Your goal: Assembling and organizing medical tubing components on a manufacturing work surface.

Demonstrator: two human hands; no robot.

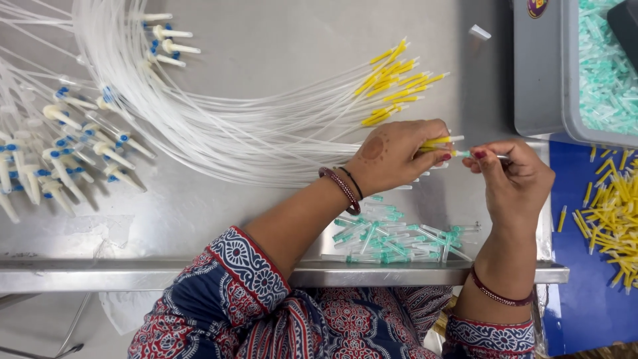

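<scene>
Centrally, a yellow-tipped tube end (440, 141) was pinched in the left hand (392, 156) while the right hand (512, 179) gripped a green-hubbed needle (480, 155), ends aligned for mating; spare green needles (392, 242) were piled nearby on the steel table (266, 46) for reach

Shiny grey metal table (279, 40), grey plastic bin (539, 73) full of green caps, blue mat (588, 299) with loose yellow caps (615, 213) lay nearby.

Both hands met, fingertips pinched.
The left hand (392, 156) curled knuckles-up; the right hand (515, 176), at its 3 o'clock, pinched toward 9 o'clock, wrists bent.
</scene>
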